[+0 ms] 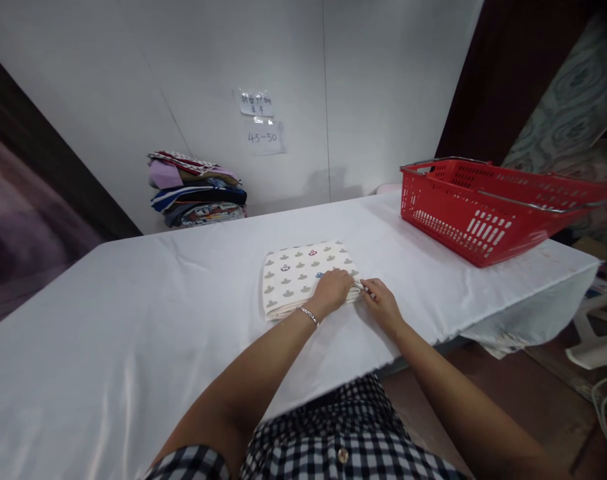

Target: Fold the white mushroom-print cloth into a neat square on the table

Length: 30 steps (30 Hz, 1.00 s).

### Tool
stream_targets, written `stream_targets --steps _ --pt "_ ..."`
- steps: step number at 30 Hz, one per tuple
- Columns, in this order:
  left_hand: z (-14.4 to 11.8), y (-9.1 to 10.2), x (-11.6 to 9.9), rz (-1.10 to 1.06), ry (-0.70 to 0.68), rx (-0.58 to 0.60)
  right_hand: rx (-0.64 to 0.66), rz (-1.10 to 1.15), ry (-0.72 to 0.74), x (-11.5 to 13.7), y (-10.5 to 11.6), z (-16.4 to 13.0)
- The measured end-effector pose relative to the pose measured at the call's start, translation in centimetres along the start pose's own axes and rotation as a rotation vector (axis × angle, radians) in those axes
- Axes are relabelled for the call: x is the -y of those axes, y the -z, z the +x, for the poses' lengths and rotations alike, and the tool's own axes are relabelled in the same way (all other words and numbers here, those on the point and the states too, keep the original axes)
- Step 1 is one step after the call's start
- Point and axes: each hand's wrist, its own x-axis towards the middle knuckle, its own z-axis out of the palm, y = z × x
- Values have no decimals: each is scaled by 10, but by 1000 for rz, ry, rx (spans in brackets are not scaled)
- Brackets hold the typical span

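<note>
A folded cream cloth (pixel 296 270) printed with grey boat-like shapes and a few coloured anchors lies on the white-covered table (pixel 193 300) in front of me. My left hand (pixel 335 288), with a silver bracelet at its wrist, rests over the near right part of the cloth, its fingers bent at the layers by the corner. Just right of it, my right hand (pixel 382 301) pinches the edge of that same corner. The fingertips of both hands nearly meet there, and the layers between them are partly hidden.
A red plastic basket (pixel 448 213) with metal handles stands at the table's right end. At the back left, a stack of folded fabrics (pixel 198 193) sits against the white wall. Handwritten paper signs (pixel 266 137) are taped above. A white chair (pixel 596 333) stands at far right.
</note>
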Motion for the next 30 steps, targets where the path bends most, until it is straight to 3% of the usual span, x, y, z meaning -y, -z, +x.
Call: stream_targets --steps 3,10,20,30 --pt "-2 -2 0 -16 -9 -29 12 -17 6 0 0 1" --pt "-23 -6 -3 -18 -91 -223 19 -9 4 -4 -1 1" --pt "-15 1 -7 -9 -136 -196 -10 23 13 -6 -2 3" --pt "-5 -9 -10 21 -121 -154 -31 27 16 -6 -2 3"
